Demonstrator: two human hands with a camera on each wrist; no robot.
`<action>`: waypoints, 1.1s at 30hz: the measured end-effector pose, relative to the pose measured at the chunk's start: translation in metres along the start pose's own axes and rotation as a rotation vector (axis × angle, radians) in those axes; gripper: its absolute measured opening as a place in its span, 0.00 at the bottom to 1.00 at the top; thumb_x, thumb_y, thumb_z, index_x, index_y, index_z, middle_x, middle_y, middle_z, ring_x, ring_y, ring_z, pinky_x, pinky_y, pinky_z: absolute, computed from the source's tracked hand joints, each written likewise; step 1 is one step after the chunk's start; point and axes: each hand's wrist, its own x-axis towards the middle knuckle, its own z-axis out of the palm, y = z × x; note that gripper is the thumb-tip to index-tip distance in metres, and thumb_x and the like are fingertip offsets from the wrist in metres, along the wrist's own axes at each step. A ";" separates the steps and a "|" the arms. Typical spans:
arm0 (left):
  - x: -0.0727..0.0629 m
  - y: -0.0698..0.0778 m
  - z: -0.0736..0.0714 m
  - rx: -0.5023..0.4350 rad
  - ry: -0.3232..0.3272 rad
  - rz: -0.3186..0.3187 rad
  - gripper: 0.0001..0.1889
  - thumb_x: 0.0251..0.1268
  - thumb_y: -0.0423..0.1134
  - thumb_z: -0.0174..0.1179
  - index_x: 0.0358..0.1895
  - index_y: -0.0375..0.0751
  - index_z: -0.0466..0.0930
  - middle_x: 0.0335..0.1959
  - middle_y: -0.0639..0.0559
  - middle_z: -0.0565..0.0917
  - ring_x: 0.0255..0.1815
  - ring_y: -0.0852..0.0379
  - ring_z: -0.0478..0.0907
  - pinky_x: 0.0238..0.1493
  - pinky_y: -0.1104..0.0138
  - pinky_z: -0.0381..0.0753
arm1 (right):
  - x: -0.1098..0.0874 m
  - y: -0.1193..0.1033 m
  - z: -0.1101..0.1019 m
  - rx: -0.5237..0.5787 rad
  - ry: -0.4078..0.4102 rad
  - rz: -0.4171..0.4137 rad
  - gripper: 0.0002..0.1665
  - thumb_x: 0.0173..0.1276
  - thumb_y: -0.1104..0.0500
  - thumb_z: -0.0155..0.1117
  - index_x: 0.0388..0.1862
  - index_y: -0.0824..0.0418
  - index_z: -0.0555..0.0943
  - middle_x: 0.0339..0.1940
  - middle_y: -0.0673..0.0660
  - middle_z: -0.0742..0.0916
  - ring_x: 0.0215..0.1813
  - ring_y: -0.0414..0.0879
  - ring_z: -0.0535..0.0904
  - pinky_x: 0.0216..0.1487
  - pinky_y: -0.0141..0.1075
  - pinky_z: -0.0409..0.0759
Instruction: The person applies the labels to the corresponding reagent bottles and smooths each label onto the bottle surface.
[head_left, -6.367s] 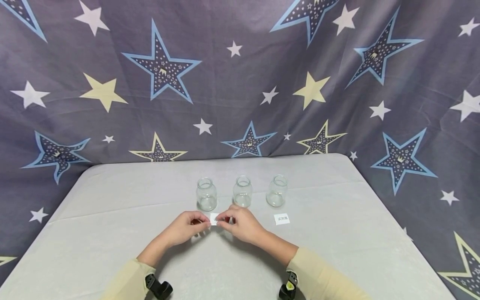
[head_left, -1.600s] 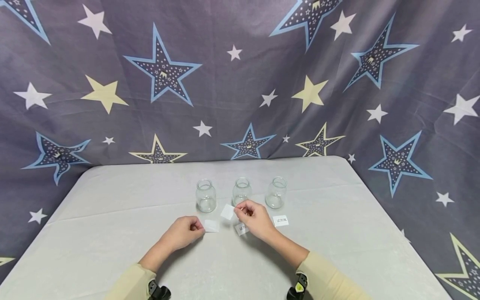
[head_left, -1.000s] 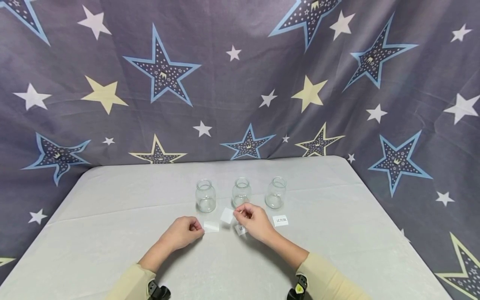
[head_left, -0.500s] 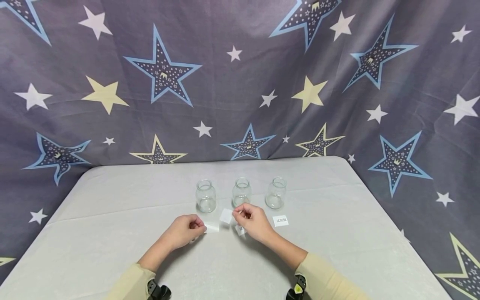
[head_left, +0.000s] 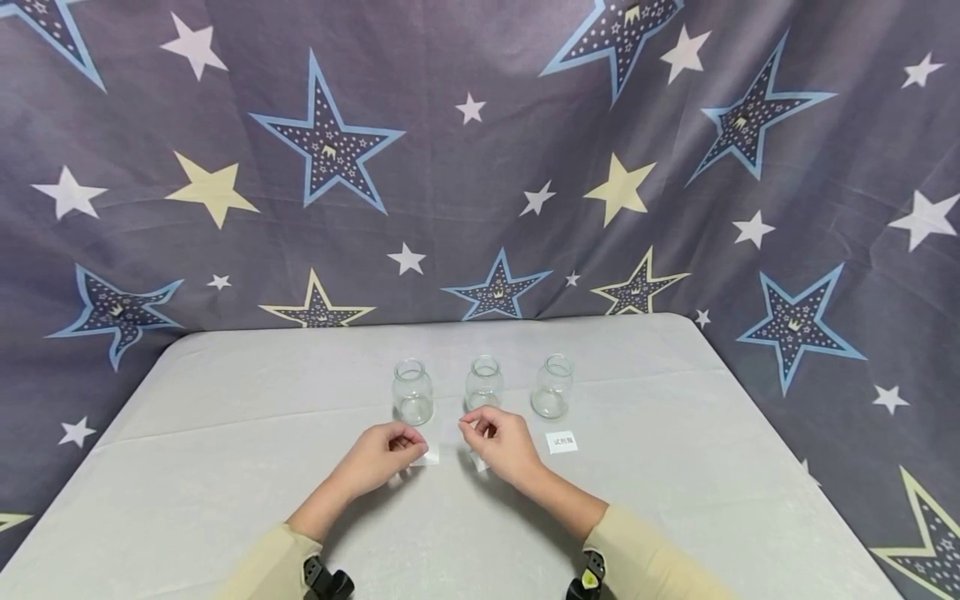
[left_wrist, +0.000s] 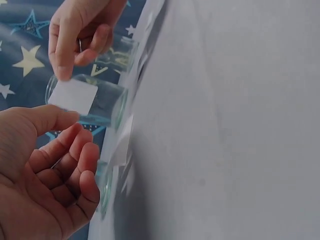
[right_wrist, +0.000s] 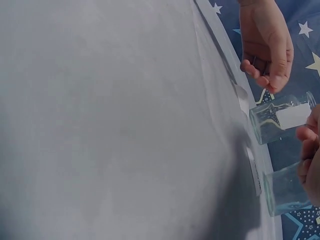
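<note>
- Backdrop (head_left: pixel 431 46), star-printed cloth, hung behind the table; no likely hazard
- Table (head_left: pixel 637 542), pale cloth cover, slightly creased; a crease could perhaps catch or lift a paper edge
- Left hand (head_left: pixel 381 457), thumb and forefinger tips close together, other fingers loosely curled, nothing seen between them; could brush the loose slip or knock the left jar if it swings forward
- Right hand (head_left: pixel 504 443), thumb and forefinger pinching the white label by one edge; a narrow grip, so the label could twist or slip from the fingertips
- Left jar (head_left: pixel 412 393), clear glass, upright, uncapped, just beyond the left hand; might slide or tip if pressed without a steadying hand
- Middle jar (head_left: pixel 483 382), same pattern, just behind the right hand; could be bumped by the knuckles
- Right jar (head_left: pixel 552 388), same pattern, upright, apart from both hands; lesser risk
- White label (left_wrist: pixel 75 97), blank face showing, held up between the hands; if adhesive, could fold onto itself or stick to a finger
- Loose slip (head_left: pixel 431 457), white, edge curled, below the left fingertips; could shift if brushed
- Part-hidden label (head_left: pixel 480 463), on the cloth under the right hand; could be dragged by the palm
- Printed label (head_left: pixel 562 442), dark characters, flat before the right jar; could be nudged by a passing sleeve
</note>
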 end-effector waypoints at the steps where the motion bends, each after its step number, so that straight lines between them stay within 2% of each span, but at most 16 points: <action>1: 0.000 0.001 0.001 -0.004 0.004 0.001 0.08 0.58 0.38 0.62 0.36 0.36 0.81 0.25 0.52 0.80 0.23 0.62 0.73 0.26 0.72 0.73 | 0.000 0.000 0.001 -0.014 0.003 -0.005 0.03 0.58 0.60 0.66 0.31 0.59 0.85 0.15 0.49 0.79 0.20 0.29 0.67 0.22 0.23 0.68; 6: 0.001 0.007 0.005 -0.059 0.014 -0.010 0.08 0.59 0.38 0.62 0.36 0.36 0.81 0.24 0.50 0.80 0.21 0.63 0.73 0.23 0.72 0.73 | 0.000 -0.002 0.003 -0.072 0.011 -0.034 0.03 0.58 0.60 0.66 0.31 0.57 0.84 0.15 0.46 0.78 0.19 0.29 0.67 0.21 0.24 0.68; 11: 0.003 0.011 0.008 -0.130 0.032 -0.028 0.08 0.59 0.39 0.61 0.36 0.36 0.81 0.26 0.43 0.82 0.24 0.62 0.74 0.26 0.72 0.74 | -0.001 -0.004 0.004 -0.100 0.011 -0.042 0.03 0.58 0.60 0.65 0.31 0.56 0.84 0.15 0.46 0.79 0.19 0.29 0.67 0.22 0.24 0.69; 16: 0.003 0.014 0.011 -0.149 0.044 -0.027 0.08 0.59 0.37 0.61 0.36 0.34 0.81 0.29 0.40 0.83 0.24 0.62 0.75 0.27 0.72 0.75 | -0.002 -0.006 0.004 -0.110 0.006 -0.051 0.02 0.58 0.60 0.65 0.31 0.56 0.84 0.15 0.46 0.79 0.19 0.29 0.67 0.22 0.24 0.69; 24: 0.004 0.017 0.012 -0.226 0.083 -0.063 0.11 0.60 0.36 0.61 0.40 0.31 0.80 0.31 0.42 0.84 0.24 0.61 0.75 0.26 0.72 0.75 | -0.004 -0.010 0.005 -0.159 -0.025 -0.117 0.03 0.58 0.60 0.65 0.31 0.57 0.84 0.15 0.46 0.79 0.19 0.29 0.66 0.22 0.23 0.68; 33: 0.007 0.014 0.014 -0.246 0.088 -0.114 0.11 0.61 0.39 0.60 0.38 0.32 0.80 0.29 0.47 0.83 0.24 0.61 0.76 0.28 0.68 0.78 | -0.006 -0.009 0.007 -0.165 -0.053 -0.203 0.02 0.58 0.61 0.66 0.31 0.58 0.84 0.14 0.48 0.80 0.19 0.30 0.67 0.22 0.20 0.66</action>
